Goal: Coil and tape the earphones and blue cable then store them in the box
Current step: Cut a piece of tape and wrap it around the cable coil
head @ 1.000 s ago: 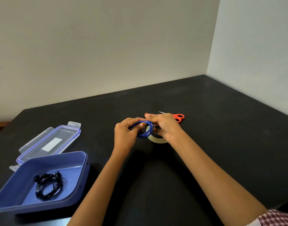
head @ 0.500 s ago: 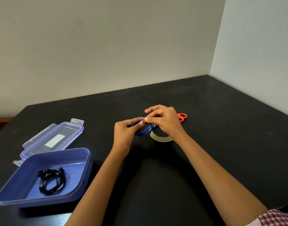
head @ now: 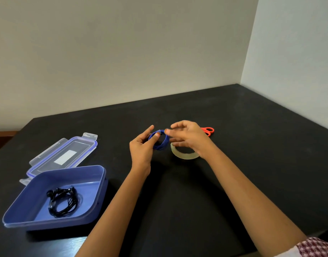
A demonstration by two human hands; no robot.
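The blue cable (head: 162, 144) is wound into a small ring that my left hand (head: 141, 148) holds upright above the table, thumb through the ring and fingers curled behind it. My right hand (head: 190, 138) hovers just right of the ring with fingers loosely spread, its thumb tip touching the ring's top right. A roll of clear tape (head: 185, 155) lies flat under my right hand. The coiled black earphones (head: 64, 201) lie inside the open blue box (head: 48, 222) at the near left.
The box's clear lid (head: 64, 154) with blue seal lies flat just behind the box. Orange-handled scissors (head: 207, 130) lie behind my right hand, mostly hidden. The black table (head: 252, 145) meets two walls at its back and right.
My right hand has let go of its pinch on the ring's top and spread its fingers. My left hand has tilted the ring more upright, index finger now extended.
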